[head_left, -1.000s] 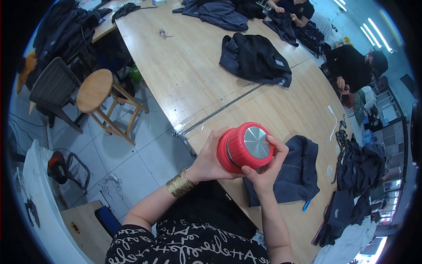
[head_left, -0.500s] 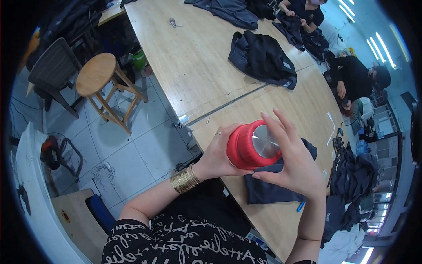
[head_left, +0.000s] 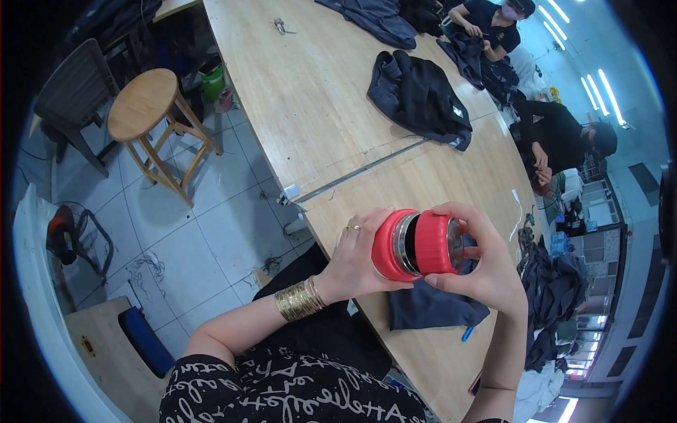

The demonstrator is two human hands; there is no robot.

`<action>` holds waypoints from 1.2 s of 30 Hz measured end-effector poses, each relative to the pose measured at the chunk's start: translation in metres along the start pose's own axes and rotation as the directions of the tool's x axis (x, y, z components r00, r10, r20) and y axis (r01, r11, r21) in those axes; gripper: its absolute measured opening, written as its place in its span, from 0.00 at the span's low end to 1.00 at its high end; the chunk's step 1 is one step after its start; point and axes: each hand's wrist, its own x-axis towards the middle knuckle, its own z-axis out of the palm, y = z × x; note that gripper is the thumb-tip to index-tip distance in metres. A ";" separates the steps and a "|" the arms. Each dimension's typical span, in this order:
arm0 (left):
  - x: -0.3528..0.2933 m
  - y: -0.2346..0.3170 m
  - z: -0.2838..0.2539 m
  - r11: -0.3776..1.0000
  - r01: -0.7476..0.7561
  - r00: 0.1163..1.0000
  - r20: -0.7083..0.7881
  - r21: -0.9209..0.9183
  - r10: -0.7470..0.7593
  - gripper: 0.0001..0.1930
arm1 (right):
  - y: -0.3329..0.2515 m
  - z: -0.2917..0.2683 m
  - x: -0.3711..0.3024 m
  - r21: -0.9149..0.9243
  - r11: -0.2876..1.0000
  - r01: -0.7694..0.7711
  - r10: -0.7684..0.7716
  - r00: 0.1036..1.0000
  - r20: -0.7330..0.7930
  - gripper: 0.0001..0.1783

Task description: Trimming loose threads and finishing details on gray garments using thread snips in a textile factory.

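My left hand (head_left: 352,252) is wrapped round a red flask (head_left: 388,247), whose steel neck shows at its open end. In my right hand (head_left: 486,264), fingers and thumb grip the flask's red lid (head_left: 435,243), which has a silvery top. The lid is tilted just to the right of the neck, with a dark gap between them. Both hands are above the near part of the wooden table. Beneath my right hand lies a folded dark navy garment (head_left: 430,308), partly hidden by it, with a small blue tool (head_left: 467,334) at its edge.
A black garment (head_left: 422,99) lies further up the table (head_left: 317,106). Thread snips (head_left: 281,27) rest near its far left edge. Dark garments (head_left: 553,289) are heaped at the right. Two co-workers (head_left: 564,137) sit along the far right side. A wooden stool (head_left: 144,106) stands on the left.
The lid has come off the flask's neck and moved to the right in my right hand. The steel neck now shows. My view has shifted slightly.
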 end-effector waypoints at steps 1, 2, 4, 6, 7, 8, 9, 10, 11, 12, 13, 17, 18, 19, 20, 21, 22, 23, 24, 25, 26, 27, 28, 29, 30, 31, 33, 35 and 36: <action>-0.001 0.000 -0.001 1.000 -0.002 1.000 0.000 -0.004 0.002 0.55 | -0.001 0.000 0.000 -0.010 1.000 0.012 -0.012 1.000 -0.002 0.38; -0.004 0.001 -0.001 1.000 0.010 1.000 0.011 0.001 -0.010 0.56 | -0.001 0.001 0.000 -0.014 1.000 0.010 -0.010 1.000 -0.005 0.38; -0.005 0.001 -0.001 1.000 0.013 1.000 0.016 0.005 -0.013 0.56 | -0.002 0.001 0.001 -0.025 1.000 -0.017 0.018 1.000 0.015 0.39; -0.008 0.003 0.001 0.999 0.047 0.998 0.037 0.007 -0.047 0.57 | -0.005 0.002 0.002 -0.052 0.998 -0.018 0.019 0.999 0.027 0.39; -0.010 0.004 0.002 0.999 0.044 0.998 0.036 0.004 -0.044 0.57 | -0.005 0.003 0.002 -0.074 0.997 -0.020 0.023 0.999 0.042 0.39; -0.011 0.005 0.005 0.998 0.059 0.998 0.035 -0.011 -0.059 0.57 | -0.006 0.003 0.003 -0.091 0.996 0.007 -0.002 0.999 0.049 0.39; -0.013 0.006 0.007 0.997 0.076 0.996 0.037 -0.028 -0.075 0.57 | -0.006 0.003 0.003 -0.094 0.996 0.002 0.002 0.999 0.047 0.39; -0.015 0.007 0.009 0.997 0.076 0.996 0.040 -0.033 -0.075 0.57 | -0.006 0.001 0.002 -0.105 0.994 0.022 -0.015 0.998 0.069 0.39; -0.017 0.008 0.011 0.997 0.073 0.997 0.026 -0.021 -0.073 0.56 | -0.006 -0.001 0.002 -0.116 0.992 0.042 -0.031 0.995 0.091 0.39; -0.018 0.009 0.013 0.998 0.070 0.998 0.011 -0.009 -0.070 0.55 | -0.005 -0.003 0.002 -0.118 0.992 0.039 -0.028 0.995 0.091 0.39; -0.020 0.009 0.014 0.997 0.070 0.997 0.012 -0.012 -0.070 0.55 | -0.003 -0.005 0.002 -0.097 0.993 0.068 -0.056 0.991 0.121 0.39; -0.025 0.008 0.011 0.989 0.123 0.992 0.046 -0.083 -0.120 0.54 | -0.001 -0.008 0.002 -0.076 0.990 0.117 -0.100 0.976 0.194 0.38; -0.025 0.008 0.008 0.983 0.155 0.986 0.074 -0.103 -0.147 0.54 | 0.000 -0.008 0.002 -0.076 0.991 0.114 -0.097 0.976 0.197 0.38; -0.023 0.010 0.005 0.982 0.158 0.986 0.074 -0.105 -0.151 0.54 | 0.000 -0.008 0.003 -0.143 0.971 0.190 -0.158 0.965 0.207 0.37; -0.020 0.011 0.001 0.978 0.180 0.981 0.098 -0.109 -0.170 0.54 | 0.001 -0.008 0.004 -0.207 0.942 0.264 -0.218 0.950 0.222 0.37; -0.017 0.011 -0.002 0.973 0.201 0.975 0.122 -0.114 -0.187 0.55 | 0.001 -0.009 0.005 -0.207 0.943 0.261 -0.214 0.951 0.223 0.37; -0.014 0.011 -0.005 0.972 0.203 0.974 0.124 -0.117 -0.189 0.55 | 0.002 -0.010 0.006 -0.198 0.943 0.267 -0.216 0.945 0.245 0.36; -0.012 0.010 -0.007 0.975 0.205 0.969 0.158 -0.088 -0.189 0.55 | 0.002 -0.011 0.006 -0.190 0.944 0.272 -0.217 0.939 0.267 0.36; -0.011 0.009 -0.008 0.977 0.207 0.963 0.190 -0.057 -0.193 0.56 | 0.001 -0.011 0.007 -0.188 0.944 0.271 -0.215 0.939 0.269 0.36; -0.008 0.007 -0.009 0.976 0.210 0.962 0.191 -0.057 -0.195 0.56 | 0.000 -0.012 0.008 -0.207 0.937 0.282 -0.218 0.933 0.285 0.36; -0.005 0.005 -0.010 0.979 0.190 0.965 0.198 -0.070 -0.173 0.55 | -0.002 -0.012 0.009 -0.226 0.929 0.294 -0.221 0.928 0.300 0.36; -0.002 0.004 -0.011 0.982 0.171 0.967 0.205 -0.083 -0.151 0.55 | -0.004 -0.012 0.009 -0.225 0.929 0.292 -0.219 0.928 0.301 0.36; -0.001 0.002 -0.011 0.981 0.174 0.966 0.207 -0.085 -0.153 0.55 | -0.006 -0.012 0.009 -0.276 0.911 0.306 -0.212 0.922 0.324 0.36; 0.000 0.000 -0.011 0.978 0.161 0.965 0.229 -0.134 -0.128 0.54 | -0.009 -0.013 0.008 -0.325 0.890 0.320 -0.203 0.916 0.345 0.36; 0.000 -0.003 -0.011 0.972 0.152 0.963 0.250 -0.181 -0.104 0.53 | -0.013 -0.012 0.008 -0.322 0.891 0.320 -0.203 0.916 0.347 0.36; 0.000 -0.004 -0.011 0.971 0.156 0.962 0.252 -0.179 -0.108 0.53 | -0.018 -0.010 0.007 -0.402 0.853 0.334 -0.187 0.913 0.362 0.37; 0.001 -0.006 -0.010 0.973 0.129 0.969 0.235 -0.190 -0.083 0.52 | -0.024 -0.010 0.007 -0.477 0.809 0.343 -0.166 0.912 0.375 0.38; 0.004 -0.007 -0.012 0.974 0.111 0.971 0.228 -0.196 -0.064 0.52 | -0.028 -0.014 0.011 -0.483 0.823 0.299 -0.127 0.925 0.357 0.34; 0.004 -0.007 -0.012 0.975 0.093 0.974 0.224 -0.203 -0.046 0.52 | -0.028 -0.014 0.013 -0.480 0.828 0.290 -0.120 0.928 0.353 0.34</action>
